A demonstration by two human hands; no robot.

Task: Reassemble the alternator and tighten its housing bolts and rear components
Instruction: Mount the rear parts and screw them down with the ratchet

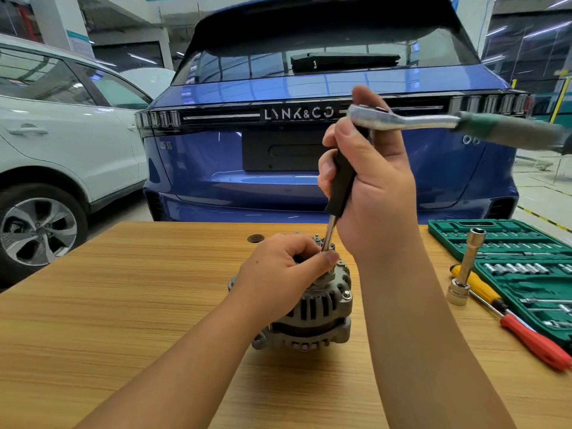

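Note:
A grey alternator (pixel 312 317) stands on end in the middle of the wooden table (pixel 123 305). My left hand (pixel 278 270) grips its top, fingers curled beside a steel extension bar (pixel 328 233) that stands nearly upright on the rear face. My right hand (pixel 368 184) holds the bar's black grip (pixel 342 184) high above the alternator. A silver ratchet wrench (pixel 402 120) with a green handle sits on top of the bar and points right. The bar's lower tip is hidden behind my left fingers.
An open green socket set case (pixel 507 261) lies at the table's right. Beside it lie a long socket on an adapter (pixel 464 270), a yellow-handled screwdriver (pixel 483 289) and a red-handled one (pixel 535 342). A blue car (pixel 309 156) and a white car (pixel 62 144) stand beyond the table.

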